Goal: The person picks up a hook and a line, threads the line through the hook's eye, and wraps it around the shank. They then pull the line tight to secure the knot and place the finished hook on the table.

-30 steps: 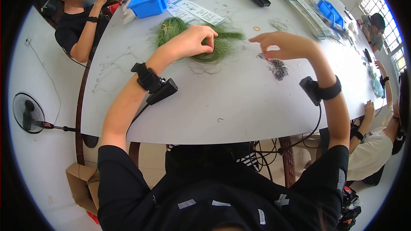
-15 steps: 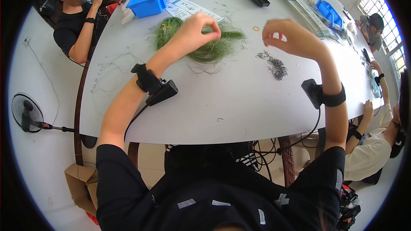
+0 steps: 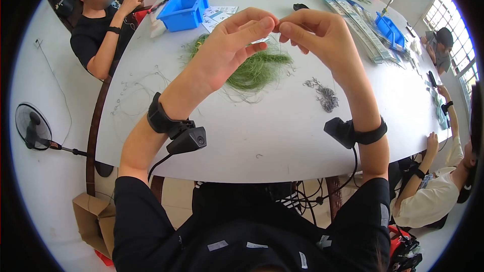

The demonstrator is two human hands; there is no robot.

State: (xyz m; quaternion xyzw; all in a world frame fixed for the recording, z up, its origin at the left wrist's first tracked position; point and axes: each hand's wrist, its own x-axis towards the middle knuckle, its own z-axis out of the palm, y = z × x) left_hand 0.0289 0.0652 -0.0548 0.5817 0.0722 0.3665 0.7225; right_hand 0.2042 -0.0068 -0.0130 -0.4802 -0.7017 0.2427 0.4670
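My left hand (image 3: pixel 241 38) and my right hand (image 3: pixel 318 34) meet above the table, fingertips pinched together at one spot. Whatever sits between the fingers is too small to make out. Below and behind the left hand lies a loose bundle of green fishing line (image 3: pixel 259 73), partly covered by that hand. A small heap of dark fish hooks (image 3: pixel 327 99) rests on the table below my right hand. One single hook (image 3: pixel 259 156) lies nearer the table's front edge. Each of my wrists carries a strapped-on black camera.
Thin strands with small hooks (image 3: pixel 138 90) lie at the left of the white table (image 3: pixel 242 136). A blue bin (image 3: pixel 184 12) and printed cards stand behind. At right are long packs (image 3: pixel 353 22) and another blue bin (image 3: pixel 389 31). Other people sit around the table.
My two hands have come together from apart, the right moving left and the left turning its palm more into view. The view has tilted slightly upward.
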